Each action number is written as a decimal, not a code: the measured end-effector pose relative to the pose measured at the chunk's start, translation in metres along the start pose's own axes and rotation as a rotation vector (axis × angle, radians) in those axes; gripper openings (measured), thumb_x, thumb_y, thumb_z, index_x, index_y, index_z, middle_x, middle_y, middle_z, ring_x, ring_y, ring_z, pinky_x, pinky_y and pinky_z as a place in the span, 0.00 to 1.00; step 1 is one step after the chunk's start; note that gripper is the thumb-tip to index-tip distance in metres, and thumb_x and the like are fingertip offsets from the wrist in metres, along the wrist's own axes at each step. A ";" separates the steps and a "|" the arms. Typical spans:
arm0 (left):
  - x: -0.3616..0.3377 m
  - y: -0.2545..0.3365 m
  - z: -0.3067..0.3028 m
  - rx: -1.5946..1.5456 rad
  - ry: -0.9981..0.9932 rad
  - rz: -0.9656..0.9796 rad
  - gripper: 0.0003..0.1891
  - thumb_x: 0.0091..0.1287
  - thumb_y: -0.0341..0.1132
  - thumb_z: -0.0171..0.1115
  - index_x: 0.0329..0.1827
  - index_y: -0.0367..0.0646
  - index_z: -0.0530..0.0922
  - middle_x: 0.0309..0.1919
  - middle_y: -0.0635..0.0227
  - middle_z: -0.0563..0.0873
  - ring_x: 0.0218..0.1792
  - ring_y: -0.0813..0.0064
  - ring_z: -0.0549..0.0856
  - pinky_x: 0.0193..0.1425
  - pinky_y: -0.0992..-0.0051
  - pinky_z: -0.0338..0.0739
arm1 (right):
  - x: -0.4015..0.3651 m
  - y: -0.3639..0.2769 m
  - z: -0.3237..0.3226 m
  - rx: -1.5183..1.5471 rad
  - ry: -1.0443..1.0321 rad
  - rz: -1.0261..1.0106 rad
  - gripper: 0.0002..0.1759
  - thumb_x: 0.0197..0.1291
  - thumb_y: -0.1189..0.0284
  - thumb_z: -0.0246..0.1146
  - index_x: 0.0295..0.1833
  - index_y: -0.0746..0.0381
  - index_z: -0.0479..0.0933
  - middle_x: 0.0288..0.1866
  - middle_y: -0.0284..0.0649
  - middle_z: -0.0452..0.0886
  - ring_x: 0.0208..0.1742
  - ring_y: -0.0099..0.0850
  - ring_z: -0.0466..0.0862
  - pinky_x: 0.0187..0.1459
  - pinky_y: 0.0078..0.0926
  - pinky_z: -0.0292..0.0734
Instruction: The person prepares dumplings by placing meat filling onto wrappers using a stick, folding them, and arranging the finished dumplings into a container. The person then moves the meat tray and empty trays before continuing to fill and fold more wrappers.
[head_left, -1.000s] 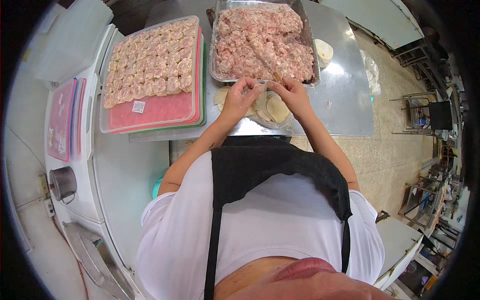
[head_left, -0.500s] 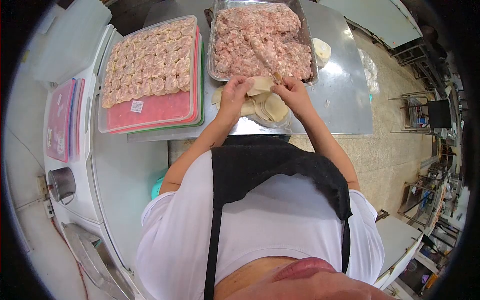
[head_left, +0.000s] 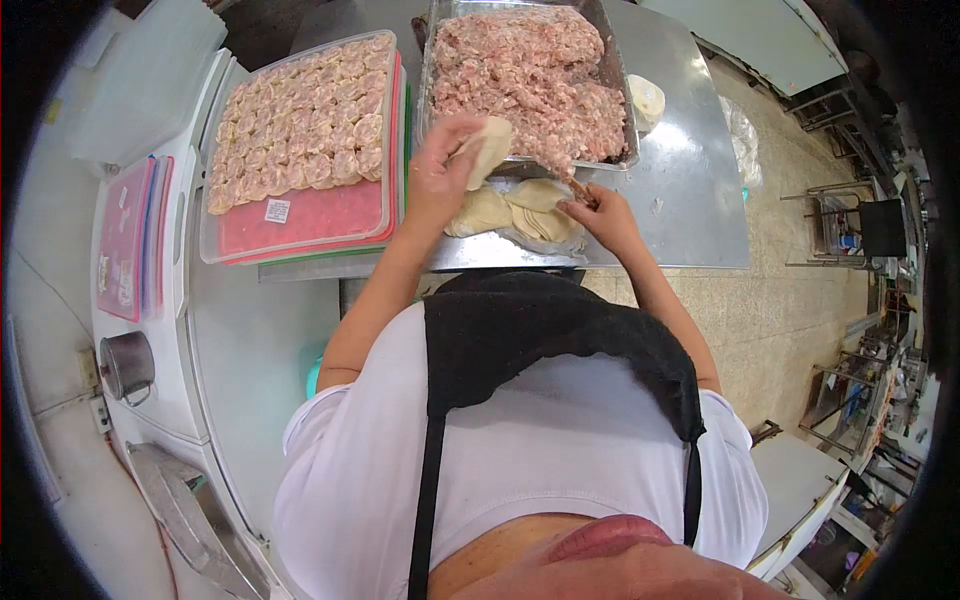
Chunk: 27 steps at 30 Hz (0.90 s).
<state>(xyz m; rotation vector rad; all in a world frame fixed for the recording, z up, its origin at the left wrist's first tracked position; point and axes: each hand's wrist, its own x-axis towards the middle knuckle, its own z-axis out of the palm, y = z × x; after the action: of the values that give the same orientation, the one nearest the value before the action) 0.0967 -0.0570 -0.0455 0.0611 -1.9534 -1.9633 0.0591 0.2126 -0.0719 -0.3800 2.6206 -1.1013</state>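
A pale round dough wrapper (head_left: 490, 152) is held up in my left hand (head_left: 440, 170), in front of the tray's near left corner. My right hand (head_left: 603, 217) grips the handle of a spatula (head_left: 580, 190), whose far end is covered with meat filling. Beyond both hands, a metal tray (head_left: 632, 120) holds a large mass of pink minced meat (head_left: 520, 80). Stacked wrappers (head_left: 540, 212) lie on plastic between my hands, with more wrappers (head_left: 480, 212) just left of them.
Left on the metal table (head_left: 690, 200) is a stack of trays (head_left: 300, 235), the top one bearing rows of filled dumplings (head_left: 305, 120). Another wrapper stack (head_left: 646, 102) sits right of the meat tray. Coloured lids (head_left: 125, 240) and a metal cup (head_left: 126, 366) are at far left.
My hands have moved apart. The left one lifted a wrapper up and leftward; the right one moved slightly right and down with the spatula, which now shows meat at its end.
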 end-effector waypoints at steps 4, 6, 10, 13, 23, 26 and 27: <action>0.007 0.040 0.004 0.535 -0.171 0.563 0.14 0.72 0.29 0.50 0.56 0.47 0.80 0.41 0.71 0.87 0.40 0.73 0.83 0.46 0.71 0.77 | 0.005 -0.009 -0.023 0.025 0.032 0.023 0.27 0.57 0.49 0.69 0.32 0.66 0.77 0.21 0.37 0.74 0.25 0.26 0.72 0.29 0.30 0.68; 0.011 0.040 0.006 0.595 -0.210 0.561 0.15 0.72 0.29 0.49 0.55 0.48 0.81 0.41 0.73 0.87 0.40 0.72 0.84 0.46 0.71 0.77 | 0.005 -0.020 -0.036 0.051 0.078 0.019 0.26 0.59 0.50 0.67 0.34 0.66 0.78 0.21 0.36 0.74 0.26 0.25 0.72 0.30 0.29 0.68; 0.035 0.014 0.029 -0.355 -0.072 -0.270 0.17 0.75 0.31 0.42 0.62 0.40 0.75 0.53 0.58 0.83 0.53 0.60 0.82 0.59 0.63 0.76 | 0.014 -0.039 -0.052 0.192 0.215 -0.056 0.24 0.65 0.52 0.62 0.41 0.65 0.83 0.22 0.37 0.74 0.29 0.23 0.72 0.34 0.26 0.69; 0.045 0.015 0.049 -0.969 0.047 -0.630 0.20 0.77 0.35 0.39 0.66 0.34 0.68 0.58 0.51 0.77 0.60 0.54 0.78 0.65 0.55 0.72 | 0.016 -0.068 -0.059 0.251 0.244 -0.056 0.21 0.68 0.56 0.59 0.41 0.66 0.83 0.22 0.38 0.73 0.29 0.25 0.72 0.34 0.28 0.69; 0.075 0.028 0.068 -1.279 0.128 -0.535 0.33 0.76 0.57 0.30 0.69 0.40 0.66 0.69 0.52 0.69 0.68 0.48 0.69 0.75 0.44 0.55 | 0.025 -0.084 -0.093 -0.383 0.143 -0.470 0.12 0.65 0.68 0.61 0.35 0.67 0.75 0.34 0.49 0.79 0.38 0.50 0.80 0.38 0.45 0.74; 0.076 0.018 0.077 -1.208 0.276 -0.441 0.34 0.76 0.59 0.30 0.69 0.41 0.66 0.69 0.50 0.69 0.71 0.47 0.65 0.75 0.41 0.51 | 0.018 -0.092 -0.111 -0.712 0.109 -0.366 0.09 0.63 0.69 0.60 0.36 0.65 0.76 0.36 0.47 0.80 0.40 0.49 0.82 0.39 0.45 0.76; 0.074 0.023 0.082 -1.207 0.281 -0.435 0.34 0.76 0.59 0.30 0.69 0.41 0.66 0.69 0.50 0.69 0.71 0.47 0.65 0.75 0.41 0.51 | 0.022 -0.086 -0.106 -0.697 0.149 -0.477 0.08 0.62 0.70 0.58 0.38 0.63 0.78 0.35 0.46 0.80 0.38 0.47 0.83 0.38 0.44 0.78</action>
<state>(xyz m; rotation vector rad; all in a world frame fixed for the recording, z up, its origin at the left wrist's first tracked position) 0.0094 0.0009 -0.0029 0.4262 -0.3812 -2.8688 0.0133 0.2158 0.0589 -1.1458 3.0715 -0.2683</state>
